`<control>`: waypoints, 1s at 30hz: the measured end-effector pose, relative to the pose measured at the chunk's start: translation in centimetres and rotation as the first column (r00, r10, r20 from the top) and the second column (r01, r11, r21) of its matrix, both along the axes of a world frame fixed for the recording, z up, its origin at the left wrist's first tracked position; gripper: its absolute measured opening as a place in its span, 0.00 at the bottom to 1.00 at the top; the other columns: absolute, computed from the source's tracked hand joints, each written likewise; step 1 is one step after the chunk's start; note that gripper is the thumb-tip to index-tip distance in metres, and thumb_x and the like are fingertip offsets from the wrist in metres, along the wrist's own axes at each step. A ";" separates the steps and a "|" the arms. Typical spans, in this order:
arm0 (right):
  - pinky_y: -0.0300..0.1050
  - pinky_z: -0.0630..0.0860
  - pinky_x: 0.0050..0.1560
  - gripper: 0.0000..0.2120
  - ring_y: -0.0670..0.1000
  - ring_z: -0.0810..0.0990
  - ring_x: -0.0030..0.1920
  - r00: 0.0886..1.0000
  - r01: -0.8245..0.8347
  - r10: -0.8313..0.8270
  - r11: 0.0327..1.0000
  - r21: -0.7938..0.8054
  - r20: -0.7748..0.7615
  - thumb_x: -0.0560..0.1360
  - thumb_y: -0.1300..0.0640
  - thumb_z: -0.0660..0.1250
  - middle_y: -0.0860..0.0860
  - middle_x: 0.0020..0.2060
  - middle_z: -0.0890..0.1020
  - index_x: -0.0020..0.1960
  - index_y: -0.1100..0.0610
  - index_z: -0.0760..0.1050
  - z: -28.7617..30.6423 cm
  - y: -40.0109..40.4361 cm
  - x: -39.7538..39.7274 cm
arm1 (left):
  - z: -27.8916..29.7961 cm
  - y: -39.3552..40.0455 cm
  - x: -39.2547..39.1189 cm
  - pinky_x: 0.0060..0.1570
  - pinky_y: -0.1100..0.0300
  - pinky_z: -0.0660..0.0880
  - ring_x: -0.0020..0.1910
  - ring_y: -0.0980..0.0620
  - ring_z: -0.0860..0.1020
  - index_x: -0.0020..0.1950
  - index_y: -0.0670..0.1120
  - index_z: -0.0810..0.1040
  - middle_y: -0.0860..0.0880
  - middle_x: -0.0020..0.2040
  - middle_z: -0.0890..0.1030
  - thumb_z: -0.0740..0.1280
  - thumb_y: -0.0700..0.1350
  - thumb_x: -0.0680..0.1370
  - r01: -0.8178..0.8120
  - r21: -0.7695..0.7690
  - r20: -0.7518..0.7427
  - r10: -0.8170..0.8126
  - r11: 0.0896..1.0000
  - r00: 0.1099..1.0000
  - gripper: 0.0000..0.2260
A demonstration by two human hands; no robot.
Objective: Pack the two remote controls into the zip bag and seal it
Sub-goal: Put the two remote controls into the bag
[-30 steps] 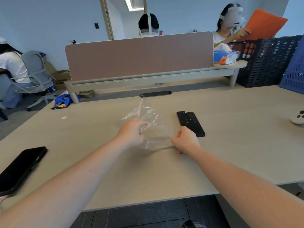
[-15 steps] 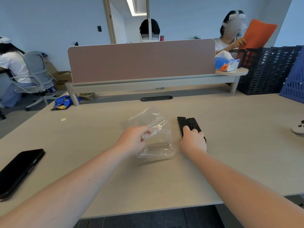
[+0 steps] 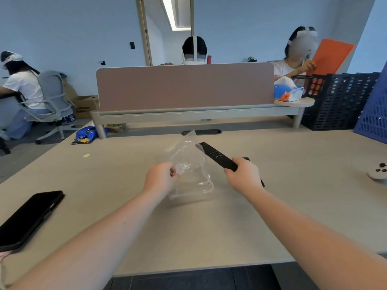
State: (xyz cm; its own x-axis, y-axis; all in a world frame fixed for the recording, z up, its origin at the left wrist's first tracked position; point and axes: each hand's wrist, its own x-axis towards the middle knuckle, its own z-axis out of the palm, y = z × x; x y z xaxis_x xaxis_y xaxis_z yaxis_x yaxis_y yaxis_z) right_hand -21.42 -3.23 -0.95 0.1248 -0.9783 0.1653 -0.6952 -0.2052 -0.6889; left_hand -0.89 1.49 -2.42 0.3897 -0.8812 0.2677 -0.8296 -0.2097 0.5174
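A clear zip bag (image 3: 189,168) stands crumpled in the middle of the desk, its lower part resting on the tabletop. My left hand (image 3: 161,177) pinches its left edge. My right hand (image 3: 244,175) grips the near end of a black remote control (image 3: 217,156), lifted off the desk and angled up-left, its far tip at the bag's upper right edge. The second black remote (image 3: 261,183) lies on the desk under my right hand, mostly hidden; only small dark bits show.
A black phone (image 3: 29,216) lies at the desk's left edge. A white game controller (image 3: 379,173) sits at the far right. Behind stand a pink divider (image 3: 184,86), dark crates (image 3: 339,99) and a blue crate (image 3: 374,114). People sit beyond.
My right hand let go of the bag, moved onto the remotes, and has lifted one remote toward the bag. The left hand raised the bag's edge.
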 end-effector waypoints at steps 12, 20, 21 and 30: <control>0.36 0.69 0.47 0.16 0.48 0.76 0.44 0.975 -0.220 0.222 0.970 -0.106 0.003 0.75 0.55 0.67 0.52 0.50 0.84 0.62 0.54 0.76 2.2 5.6 -0.7 | 0.3 -0.9 2.1 0.37 0.55 0.68 0.39 0.42 0.73 0.42 0.45 0.75 0.44 0.43 0.81 0.61 0.41 0.72 -0.218 0.040 0.040 0.216 0.975 0.976 0.04; 0.49 0.78 0.53 0.13 0.57 0.80 0.52 0.952 -0.275 0.269 0.961 -0.028 -0.147 0.75 0.56 0.65 0.56 0.51 0.83 0.57 0.58 0.78 0.7 4.5 0.8 | 0.2 -1.0 1.7 0.38 0.54 0.72 0.42 0.42 0.77 0.40 0.46 0.75 0.45 0.41 0.81 0.63 0.38 0.71 -0.092 0.039 -0.016 0.093 0.995 0.996 0.04; 0.48 0.79 0.52 0.12 0.57 0.80 0.51 0.952 -0.272 0.267 0.962 -0.018 -0.149 0.75 0.55 0.65 0.56 0.50 0.83 0.57 0.57 0.78 0.3 4.2 0.9 | 0.3 -0.9 1.5 0.39 0.54 0.72 0.43 0.42 0.78 0.39 0.47 0.76 0.46 0.41 0.81 0.64 0.39 0.72 -0.076 0.029 -0.026 0.077 0.997 0.997 0.04; 0.46 0.71 0.38 0.07 0.57 0.76 0.38 0.978 -0.210 0.210 0.976 -0.049 0.005 0.73 0.56 0.66 0.56 0.35 0.80 0.45 0.60 0.79 -2.8 3.0 2.6 | 0.5 -0.1 -2.1 0.43 0.53 0.75 0.43 0.45 0.78 0.37 0.53 0.72 0.52 0.39 0.79 0.66 0.44 0.72 0.154 -0.007 -0.023 -0.154 0.988 0.988 0.06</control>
